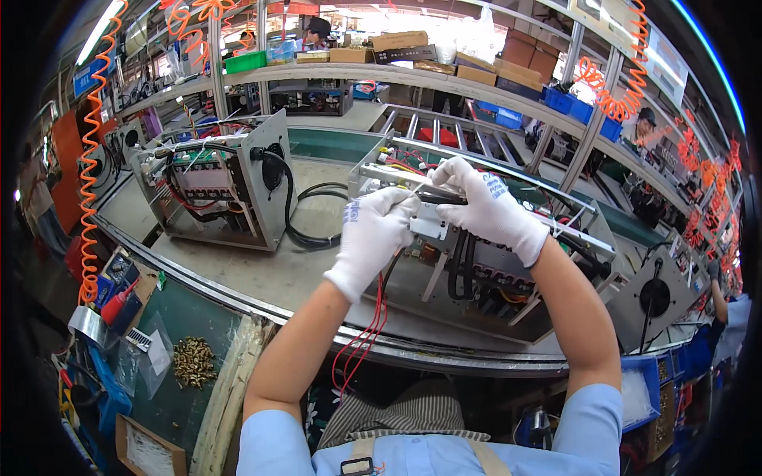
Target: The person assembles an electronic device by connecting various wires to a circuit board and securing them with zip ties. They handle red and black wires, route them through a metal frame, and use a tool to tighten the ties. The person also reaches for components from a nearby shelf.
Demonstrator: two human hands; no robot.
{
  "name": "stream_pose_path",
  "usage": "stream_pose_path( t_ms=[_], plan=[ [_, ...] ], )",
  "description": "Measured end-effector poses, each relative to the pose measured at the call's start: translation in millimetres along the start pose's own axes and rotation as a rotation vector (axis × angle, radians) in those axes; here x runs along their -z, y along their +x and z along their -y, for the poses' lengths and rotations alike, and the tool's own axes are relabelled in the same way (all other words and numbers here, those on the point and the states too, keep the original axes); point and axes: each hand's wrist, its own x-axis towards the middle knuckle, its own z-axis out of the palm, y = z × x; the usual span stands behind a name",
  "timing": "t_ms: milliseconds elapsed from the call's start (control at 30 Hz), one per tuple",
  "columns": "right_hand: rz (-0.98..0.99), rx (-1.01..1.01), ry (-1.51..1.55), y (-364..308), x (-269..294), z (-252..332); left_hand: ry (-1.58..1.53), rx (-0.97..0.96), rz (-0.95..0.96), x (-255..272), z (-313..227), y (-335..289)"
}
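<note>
Both my hands wear white gloves and work at the top near-left corner of an open metal equipment chassis (432,224) full of wiring. My left hand (369,238) is closed in a pinch by that corner; a thin white strip (413,190), resembling a cable tie, shows at its fingertips. My right hand (488,206) curls around black cables (435,193) on the chassis top, index finger above and thumb below. Red wires (373,329) hang below my left hand past the bench edge. Thick black cables (460,266) loop down the chassis front.
A similar chassis (210,186) stands to the left, and another panel with a round fan (655,297) to the right. Brass-coloured fasteners (194,362) lie piled on a green mat (178,313). Orange coiled hoses (89,198) hang at both sides. Boxes (401,47) line the shelf above.
</note>
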Motion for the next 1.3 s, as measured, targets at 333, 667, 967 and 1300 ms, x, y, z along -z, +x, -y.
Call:
stream_pose_path(
  t_ms=[333,667,967,1300],
  plan=[
    [0.107,-0.112,0.286,12.4,10.4,-2.7,-0.042,0.152,0.109,7.6,-1.8,-27.8],
    [-0.032,-0.162,0.251,18.6,4.5,-14.3,-0.311,0.330,0.120,-26.7,7.3,33.3],
    [0.098,-0.210,0.215,15.7,14.8,-7.3,-0.291,0.263,0.077,-32.1,12.3,32.5],
    [0.005,-0.071,0.165,9.4,4.9,-12.5,0.111,-0.134,-0.004,-16.8,8.9,4.6]
  ],
)
